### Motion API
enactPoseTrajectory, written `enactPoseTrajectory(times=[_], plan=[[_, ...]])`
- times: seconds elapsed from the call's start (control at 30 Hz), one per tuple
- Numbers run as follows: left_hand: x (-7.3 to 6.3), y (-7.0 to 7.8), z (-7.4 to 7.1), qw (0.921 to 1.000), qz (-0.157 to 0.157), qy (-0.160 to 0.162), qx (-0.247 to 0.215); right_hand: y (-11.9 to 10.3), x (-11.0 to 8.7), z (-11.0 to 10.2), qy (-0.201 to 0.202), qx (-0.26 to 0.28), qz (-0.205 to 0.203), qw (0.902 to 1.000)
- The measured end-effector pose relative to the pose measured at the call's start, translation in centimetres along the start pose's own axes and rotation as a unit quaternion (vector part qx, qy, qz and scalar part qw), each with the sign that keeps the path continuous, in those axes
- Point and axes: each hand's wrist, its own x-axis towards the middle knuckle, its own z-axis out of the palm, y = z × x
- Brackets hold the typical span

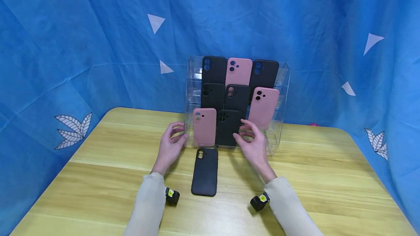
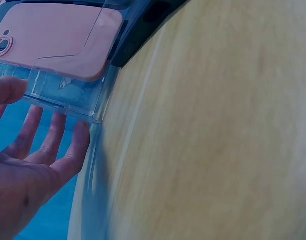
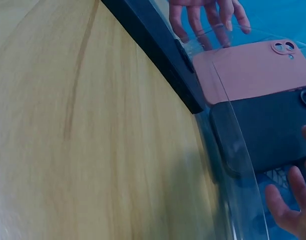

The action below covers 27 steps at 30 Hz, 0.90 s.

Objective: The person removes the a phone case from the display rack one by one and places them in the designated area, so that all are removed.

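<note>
A clear stepped display rack (image 1: 282,117) holds several black and pink phone cases in rising rows. At its left side, my left hand (image 1: 168,148) grips the side panel, with the thumb in front and the other fingers behind, as the left wrist view shows. Beside it, a pink phone case (image 1: 205,128) stands in the front row. My right hand (image 1: 254,146) pinches the right edge of the black phone case (image 1: 227,130) next to the pink one; its thumb lies over the case's face and its other fingers are loosely bent.
Another black phone case (image 1: 205,174) lies before the rack on the wooden table (image 1: 328,177); in the wrist views its end leans against the rack's front. A blue curtain (image 1: 115,39) with white patterns hangs behind. A small camera sits on each wrist.
</note>
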Motion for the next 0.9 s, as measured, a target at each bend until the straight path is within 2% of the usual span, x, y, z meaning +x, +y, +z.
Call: enactPoseTrajectory(times=[0.37, 0.57, 0.9], plan=[[-0.2, 0.2, 0.1, 1.0, 0.002, 0.001, -0.002, 0.4, -0.1, 0.9, 0.034, 0.029, -0.015, 0.9989], [-0.1, 0.0, 0.0, 1.0, -0.003, -0.001, -0.005, 0.6, 0.0, 1.0, 0.033, 0.045, -0.022, 0.9982], [0.0, -0.2, 0.0, 1.0, 0.003, -0.001, -0.005, 1.2, 0.3, 1.0, 0.019, 0.038, -0.022, 0.9988]])
